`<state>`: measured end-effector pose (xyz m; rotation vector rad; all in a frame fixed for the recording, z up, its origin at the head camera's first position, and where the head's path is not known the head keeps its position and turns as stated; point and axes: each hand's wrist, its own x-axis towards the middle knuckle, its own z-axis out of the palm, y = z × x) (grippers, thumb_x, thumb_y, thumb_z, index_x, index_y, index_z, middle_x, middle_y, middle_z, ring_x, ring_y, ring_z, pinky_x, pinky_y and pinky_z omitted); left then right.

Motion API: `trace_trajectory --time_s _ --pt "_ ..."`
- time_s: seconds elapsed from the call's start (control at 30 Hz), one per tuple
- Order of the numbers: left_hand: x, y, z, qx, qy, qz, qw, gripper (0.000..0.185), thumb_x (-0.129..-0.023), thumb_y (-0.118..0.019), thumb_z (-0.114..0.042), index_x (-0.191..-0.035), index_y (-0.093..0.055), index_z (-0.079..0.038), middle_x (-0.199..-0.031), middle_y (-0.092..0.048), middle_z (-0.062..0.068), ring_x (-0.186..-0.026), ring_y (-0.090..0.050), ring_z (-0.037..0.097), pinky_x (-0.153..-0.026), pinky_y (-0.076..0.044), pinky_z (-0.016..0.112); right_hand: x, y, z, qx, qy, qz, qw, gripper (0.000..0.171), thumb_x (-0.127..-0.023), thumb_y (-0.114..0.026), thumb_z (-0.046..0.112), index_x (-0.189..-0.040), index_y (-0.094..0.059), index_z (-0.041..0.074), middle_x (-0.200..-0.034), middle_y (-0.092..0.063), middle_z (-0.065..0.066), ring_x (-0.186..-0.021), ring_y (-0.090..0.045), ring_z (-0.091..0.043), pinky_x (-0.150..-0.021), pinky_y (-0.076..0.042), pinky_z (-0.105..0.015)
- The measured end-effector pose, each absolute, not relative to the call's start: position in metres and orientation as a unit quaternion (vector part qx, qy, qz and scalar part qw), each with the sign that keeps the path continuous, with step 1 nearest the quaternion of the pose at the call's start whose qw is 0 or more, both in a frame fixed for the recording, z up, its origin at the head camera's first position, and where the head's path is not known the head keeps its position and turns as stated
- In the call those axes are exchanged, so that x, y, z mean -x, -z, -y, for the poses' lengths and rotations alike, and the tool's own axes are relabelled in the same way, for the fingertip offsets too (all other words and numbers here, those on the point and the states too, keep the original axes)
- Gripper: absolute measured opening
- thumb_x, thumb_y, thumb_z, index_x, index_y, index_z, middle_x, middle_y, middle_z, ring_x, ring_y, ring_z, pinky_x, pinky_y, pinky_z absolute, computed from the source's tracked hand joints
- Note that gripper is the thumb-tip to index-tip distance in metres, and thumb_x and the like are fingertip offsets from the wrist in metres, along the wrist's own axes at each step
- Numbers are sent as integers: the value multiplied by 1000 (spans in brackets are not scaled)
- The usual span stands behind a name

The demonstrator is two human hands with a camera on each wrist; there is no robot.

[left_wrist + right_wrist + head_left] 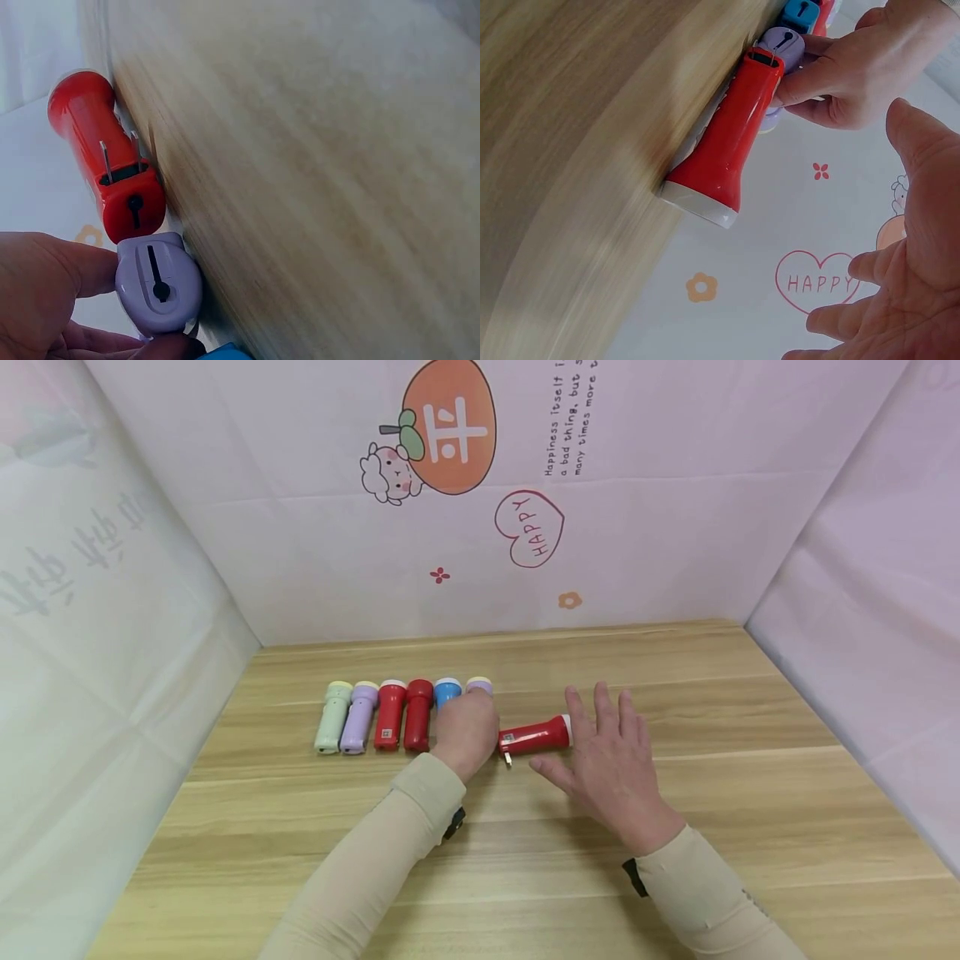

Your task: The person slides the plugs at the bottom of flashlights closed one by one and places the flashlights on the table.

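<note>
My left hand pinches a purple flashlight between thumb and fingers at the right end of a row; in the head view only its pale top shows past the hand. Beside it lies a red flashlight turned sideways, its white-rimmed head pointing right. Two metal prongs stick out near the tail of that flashlight. My right hand hovers by the white rim, fingers spread, holding nothing. A blue flashlight is partly covered by my left hand.
Left of the blue one, a green flashlight, a purple one, a red one and a darker red one lie side by side, heads away from me. A printed white cloth hangs behind the wooden table.
</note>
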<state>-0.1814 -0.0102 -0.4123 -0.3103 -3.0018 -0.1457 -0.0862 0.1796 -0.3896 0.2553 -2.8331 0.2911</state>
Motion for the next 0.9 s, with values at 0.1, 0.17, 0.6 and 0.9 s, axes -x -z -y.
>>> trace_trajectory --time_s 0.1,0.17,0.6,0.9 --pt "181 412 10 105 42 991 65 22 -102 -66 -23 -94 -69 -3 -69 -68 7 -57 -67 22 -55 -59 35 86 390 -180 -89 -101 980 144 104 -86 -73 67 -160 -35 4 -161 -32 -37 -146 -26 -64 -112 -31 -77" --pt "180 412 10 110 36 991 71 21 -101 -66 -23 -93 -69 -4 -68 -68 7 -57 -67 22 -54 -58 35 87 390 -179 -88 -101 980 146 104 -86 -73 67 -160 -35 4 -160 -32 -37 -146 -26 -64 -112 -31 -77" --pt "176 407 11 125 33 988 90 15 -101 -64 -17 -99 -66 -2 -63 -63 6 -54 -66 23 -51 -58 36 86 390 -179 -89 -108 979 148 104 -86 -73 67 -160 -35 5 -160 -33 -37 -146 -26 -64 -112 -31 -77" --pt "173 403 11 144 21 983 115 16 -100 -65 -20 -94 -66 -5 -71 -62 5 -55 -65 20 -52 -59 36 86 390 -179 -92 -104 979 151 104 -86 -73 67 -160 -35 4 -159 -33 -38 -146 -27 -65 -111 -33 -78"
